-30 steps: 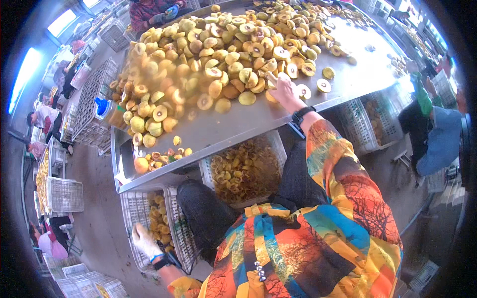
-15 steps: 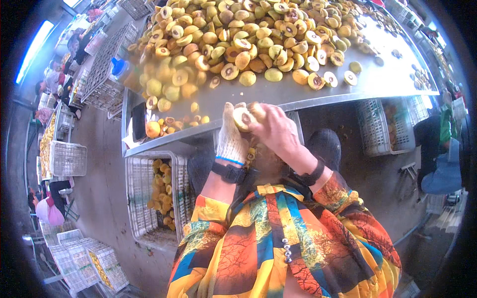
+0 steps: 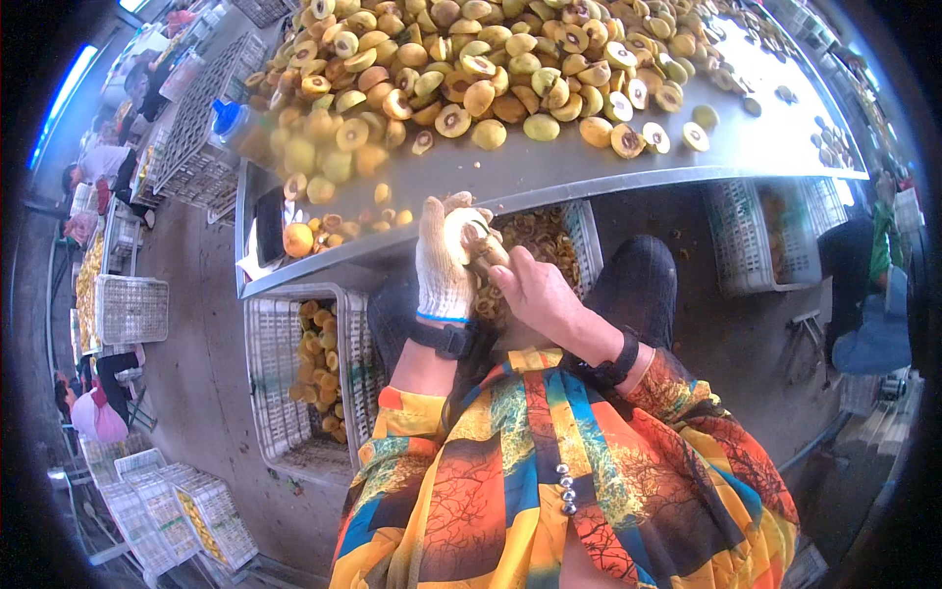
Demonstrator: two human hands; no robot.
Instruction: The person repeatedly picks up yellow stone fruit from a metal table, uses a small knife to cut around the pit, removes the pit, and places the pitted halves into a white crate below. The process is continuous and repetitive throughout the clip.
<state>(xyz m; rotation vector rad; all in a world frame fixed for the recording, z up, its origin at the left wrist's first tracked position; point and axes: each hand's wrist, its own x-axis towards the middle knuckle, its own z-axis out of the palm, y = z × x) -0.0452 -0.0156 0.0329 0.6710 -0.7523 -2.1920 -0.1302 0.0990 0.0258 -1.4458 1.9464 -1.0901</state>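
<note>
My left hand (image 3: pixel 444 265) wears a white knit glove and grips a halved yellow fruit (image 3: pixel 456 236), which looks like a peach half, its pale cut face turned to the right. My right hand (image 3: pixel 545 294) is bare and closed around a short, brownish, round-ended tool (image 3: pixel 488 252). The tool's end meets the cut face; its tip is hidden. Both hands are just off the near edge of a metal table (image 3: pixel 589 187). A large heap of similar fruit halves (image 3: pixel 471 83) covers the table's far part.
Beneath my hands, a white crate (image 3: pixel 592 250) contains fruit scraps. Another crate (image 3: pixel 275 393) at left holds yellow pieces. A dark phone-like slab (image 3: pixel 268 228) and a blue-capped bottle (image 3: pixel 231 120) lie at the table's left. More crates (image 3: pixel 760 240) stand at right. Other people (image 3: pixel 103 167) sit far left.
My right hand has moved down and right, off the fruit's top, and now holds the tool against the cut face. My left hand has shifted slightly left with the peach half.
</note>
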